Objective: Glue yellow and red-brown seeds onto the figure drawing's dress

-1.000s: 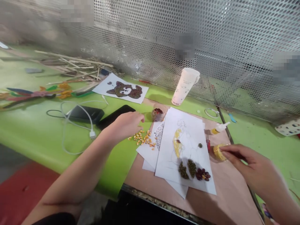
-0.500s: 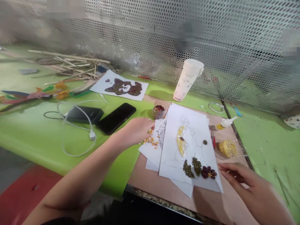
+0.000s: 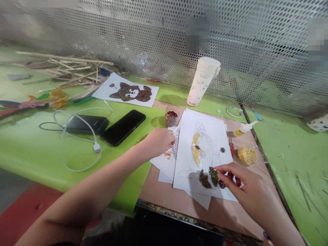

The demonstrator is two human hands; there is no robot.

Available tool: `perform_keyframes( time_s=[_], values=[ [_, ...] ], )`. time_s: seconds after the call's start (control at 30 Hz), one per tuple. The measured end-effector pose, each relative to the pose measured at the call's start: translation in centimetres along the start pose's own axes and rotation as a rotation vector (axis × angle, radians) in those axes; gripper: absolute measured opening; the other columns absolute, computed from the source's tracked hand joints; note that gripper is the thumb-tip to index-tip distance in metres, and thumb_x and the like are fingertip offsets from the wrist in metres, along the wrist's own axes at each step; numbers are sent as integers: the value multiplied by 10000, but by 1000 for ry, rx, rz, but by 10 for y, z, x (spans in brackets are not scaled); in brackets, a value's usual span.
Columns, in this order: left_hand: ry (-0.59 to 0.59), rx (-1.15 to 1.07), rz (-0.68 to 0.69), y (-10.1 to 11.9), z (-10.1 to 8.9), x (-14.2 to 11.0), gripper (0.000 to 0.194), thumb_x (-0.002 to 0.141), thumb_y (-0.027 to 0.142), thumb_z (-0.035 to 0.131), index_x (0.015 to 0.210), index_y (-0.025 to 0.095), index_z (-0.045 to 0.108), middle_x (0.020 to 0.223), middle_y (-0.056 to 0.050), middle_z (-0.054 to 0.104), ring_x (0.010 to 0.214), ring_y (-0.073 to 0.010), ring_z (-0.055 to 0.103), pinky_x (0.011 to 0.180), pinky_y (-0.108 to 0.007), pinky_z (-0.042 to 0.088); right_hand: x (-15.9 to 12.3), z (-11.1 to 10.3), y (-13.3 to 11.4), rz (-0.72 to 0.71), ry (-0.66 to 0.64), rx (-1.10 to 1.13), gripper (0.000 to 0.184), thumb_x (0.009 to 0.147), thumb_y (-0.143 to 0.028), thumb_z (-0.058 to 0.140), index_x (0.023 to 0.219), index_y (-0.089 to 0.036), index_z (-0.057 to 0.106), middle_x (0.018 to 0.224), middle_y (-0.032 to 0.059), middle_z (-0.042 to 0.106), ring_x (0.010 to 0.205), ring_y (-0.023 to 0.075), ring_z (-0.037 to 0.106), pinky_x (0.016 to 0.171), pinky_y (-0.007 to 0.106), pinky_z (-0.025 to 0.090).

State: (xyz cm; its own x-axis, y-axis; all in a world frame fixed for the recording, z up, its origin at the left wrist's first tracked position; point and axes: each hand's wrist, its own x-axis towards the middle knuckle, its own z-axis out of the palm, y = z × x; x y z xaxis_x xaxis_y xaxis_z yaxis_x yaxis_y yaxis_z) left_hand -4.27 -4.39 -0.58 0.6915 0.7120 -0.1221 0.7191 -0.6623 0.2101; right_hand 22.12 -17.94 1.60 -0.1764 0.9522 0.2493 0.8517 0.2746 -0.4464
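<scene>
My left hand (image 3: 161, 141) is closed with fingers curled down over a patterned sheet (image 3: 160, 164), beside a few loose corn kernels (image 3: 167, 155); its fingertips are hidden. My right hand (image 3: 242, 181) reaches over a white sheet with a pencil figure drawing (image 3: 186, 157), thumb and forefinger drawn together at the edge of a patch of green mung beans (image 3: 213, 176). Whatever is in that pinch is too small to make out. Another mung bean patch (image 3: 205, 180) lies to the left, and dark red beans (image 3: 222, 184) are partly covered by the right hand. Yellow grains fill part of the figure.
A small clear cup of red beans (image 3: 172, 118) stands behind my left hand. Around lie a phone (image 3: 124, 128), a power bank with cable (image 3: 87, 124), a finished bean picture (image 3: 133, 93), a tall white cup (image 3: 202, 82), a glue bottle (image 3: 244, 128) and a bagged yellow lump (image 3: 247, 155).
My right hand has moved left, from beside the drawing sheet onto its bean patches. The left hand has shifted slightly right, its fingers more curled, with fewer corn kernels showing. The view has shifted slightly.
</scene>
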Motion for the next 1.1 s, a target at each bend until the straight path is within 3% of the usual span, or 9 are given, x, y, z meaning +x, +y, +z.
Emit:
perform_keyframes(
  time_s=[0.3,0.43,0.5,0.63,0.87,1.1],
  values=[
    [18,-15,-20,2,-1,2,262,947,168,457,903,124,712,936,-99,702,879,-219,632,709,-326,403,-8,0,22,149,0,77,221,928,-423,596,930,-254,738,856,36,773,665,172,695,526,259,527],
    [77,-150,33,3,0,0,202,938,190,516,911,154,713,940,-63,718,890,-196,630,768,-325,420,-6,0,25,158,61,109,207,921,-403,610,940,-244,741,896,44,782,722,179,714,548,253,551],
    [84,-261,68,7,3,0,174,939,216,548,906,168,712,939,-44,721,895,-180,630,793,-313,426,-3,1,21,148,89,132,187,910,-372,620,928,-234,745,855,45,778,661,168,698,522,251,546],
    [36,-533,116,23,12,-1,122,918,245,607,899,193,717,937,-16,726,869,-147,629,784,-278,434,4,9,3,29,78,207,124,893,-277,627,906,-220,736,763,30,744,576,142,657,507,246,545],
    [-110,-790,108,46,18,-5,69,867,253,698,892,205,741,885,-6,729,833,-145,630,755,-272,446,0,35,-10,-232,42,184,140,941,-195,597,980,-231,726,873,50,748,804,171,716,691,306,606],
    [-156,-1003,127,48,22,-9,63,834,241,725,874,196,747,838,8,704,776,-126,591,725,-249,434,4,37,-17,-297,89,220,120,923,-151,636,939,-244,711,834,27,746,756,150,708,643,282,601]
  ],
)
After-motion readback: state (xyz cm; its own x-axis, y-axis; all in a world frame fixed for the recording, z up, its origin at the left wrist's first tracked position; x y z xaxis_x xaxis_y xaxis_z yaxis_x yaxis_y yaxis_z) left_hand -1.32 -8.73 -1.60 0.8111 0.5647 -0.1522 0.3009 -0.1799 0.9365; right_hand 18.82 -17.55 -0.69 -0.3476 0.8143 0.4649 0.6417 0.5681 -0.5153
